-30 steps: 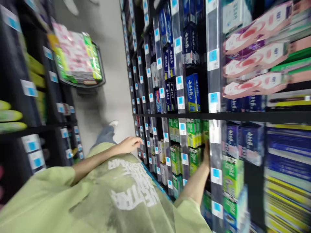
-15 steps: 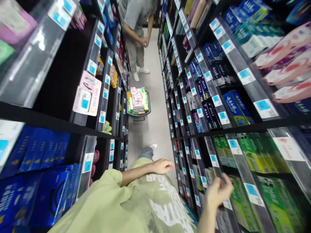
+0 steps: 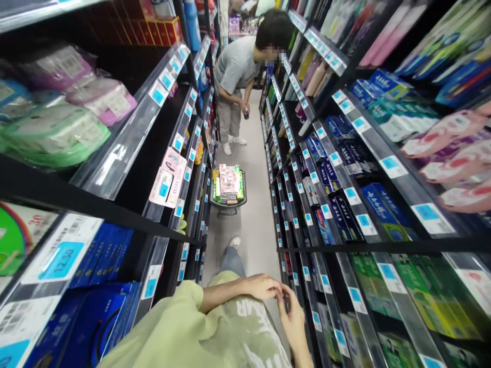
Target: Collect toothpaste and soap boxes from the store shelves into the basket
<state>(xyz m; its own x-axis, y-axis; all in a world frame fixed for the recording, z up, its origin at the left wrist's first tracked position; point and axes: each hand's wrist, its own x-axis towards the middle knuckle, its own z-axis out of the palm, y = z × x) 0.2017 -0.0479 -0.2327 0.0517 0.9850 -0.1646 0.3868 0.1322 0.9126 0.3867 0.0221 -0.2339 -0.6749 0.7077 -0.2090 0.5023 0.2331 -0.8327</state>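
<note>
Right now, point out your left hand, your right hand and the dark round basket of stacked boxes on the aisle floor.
left hand (image 3: pixel 264 286), head view, back of the hand.
right hand (image 3: pixel 293 318), head view, back of the hand.
dark round basket (image 3: pixel 227 204), head view, near rim.

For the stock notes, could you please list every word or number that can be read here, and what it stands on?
"12.30": blue price tag on the lower left shelf rail.
"30": round green pack at far left, faint.
"EAR": white print on the green shirt, cut off by the left hand.
Other blue price tags, box brands and the pink hanging card: too small or blurred to read.
</note>
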